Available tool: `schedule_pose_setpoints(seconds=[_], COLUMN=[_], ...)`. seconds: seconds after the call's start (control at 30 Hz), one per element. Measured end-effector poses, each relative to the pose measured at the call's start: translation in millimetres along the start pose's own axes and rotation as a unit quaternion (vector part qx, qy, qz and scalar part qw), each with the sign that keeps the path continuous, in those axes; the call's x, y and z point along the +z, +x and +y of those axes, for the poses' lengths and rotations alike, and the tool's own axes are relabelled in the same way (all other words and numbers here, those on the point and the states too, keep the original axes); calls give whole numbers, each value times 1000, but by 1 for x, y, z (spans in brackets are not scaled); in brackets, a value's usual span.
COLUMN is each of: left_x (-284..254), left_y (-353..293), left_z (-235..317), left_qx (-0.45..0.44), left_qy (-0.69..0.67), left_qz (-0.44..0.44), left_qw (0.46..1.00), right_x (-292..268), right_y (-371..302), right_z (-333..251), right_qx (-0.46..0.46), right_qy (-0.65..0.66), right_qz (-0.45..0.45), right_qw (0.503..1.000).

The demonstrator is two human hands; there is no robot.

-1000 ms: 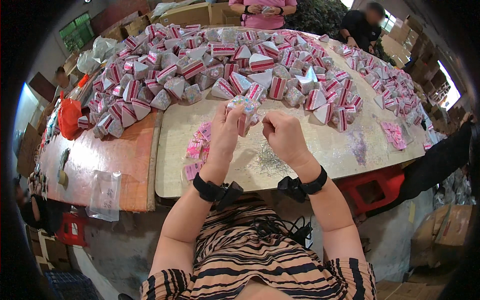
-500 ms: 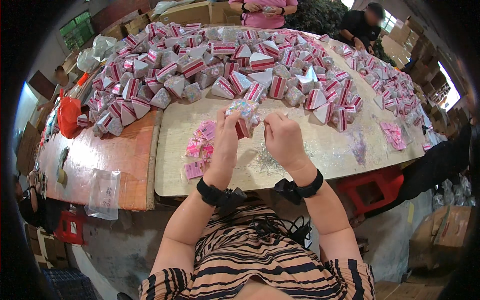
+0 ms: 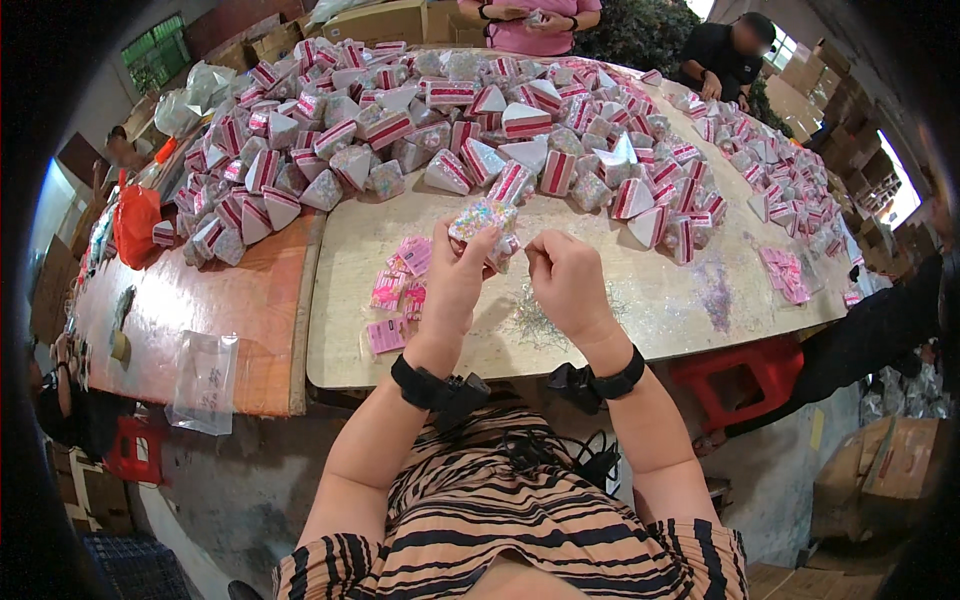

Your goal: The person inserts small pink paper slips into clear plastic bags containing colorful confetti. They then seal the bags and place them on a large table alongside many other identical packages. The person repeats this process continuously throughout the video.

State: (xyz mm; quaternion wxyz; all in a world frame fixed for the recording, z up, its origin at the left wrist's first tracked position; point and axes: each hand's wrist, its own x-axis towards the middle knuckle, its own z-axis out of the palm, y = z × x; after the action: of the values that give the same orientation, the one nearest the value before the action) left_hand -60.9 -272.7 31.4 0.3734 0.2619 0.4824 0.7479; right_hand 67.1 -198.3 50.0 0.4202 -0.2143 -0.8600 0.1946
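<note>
My left hand [image 3: 455,290] is closed around a decorative cake slice [image 3: 484,218] with pastel sprinkles on top, held just above the table in front of me. The fingers cover part of its sides. Close by on its right, my right hand [image 3: 572,288] is pinched, fingertips toward the slice with a small gap between. What those fingers hold, if anything, is too small to make out. Below the hands lies a scatter of thin silvery strands [image 3: 545,318]. Small pink printed cards [image 3: 386,335] are spread left of my left hand.
A wide heap of similar cake slices [image 3: 385,130] covers the table's far side. An orange bag [image 3: 136,225] and a clear plastic bag [image 3: 205,382] are at left. A person in pink [image 3: 530,35] and a person in black [image 3: 728,60] work across the table. A red stool [image 3: 740,380] stands right.
The slice has turned a little in my left hand, so its dark red side shows less. My right hand has shifted only slightly. The person in pink has moved their hands.
</note>
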Motion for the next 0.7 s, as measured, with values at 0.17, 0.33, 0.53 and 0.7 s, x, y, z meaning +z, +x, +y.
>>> schedule_pose_setpoints(seconds=[0.17,0.33,0.53,0.7], left_x=[-3,-3,5,-2], left_y=[-1,-6,-10,-11], left_z=[-12,-16,-7,-3], left_qx=[55,26,39,19], left_qy=[32,2,-29,-31], left_qz=[-12,17,22,4], left_qw=[998,1000,999,999], right_x=[6,10,8,7], right_y=[-4,-8,-6,-8], right_z=[-3,-5,0,-7], right_qx=[-7,-20,-24,-2], right_qy=[-57,-101,-41,-24], right_qz=[4,-9,26,17], right_qw=[998,995,999,1000])
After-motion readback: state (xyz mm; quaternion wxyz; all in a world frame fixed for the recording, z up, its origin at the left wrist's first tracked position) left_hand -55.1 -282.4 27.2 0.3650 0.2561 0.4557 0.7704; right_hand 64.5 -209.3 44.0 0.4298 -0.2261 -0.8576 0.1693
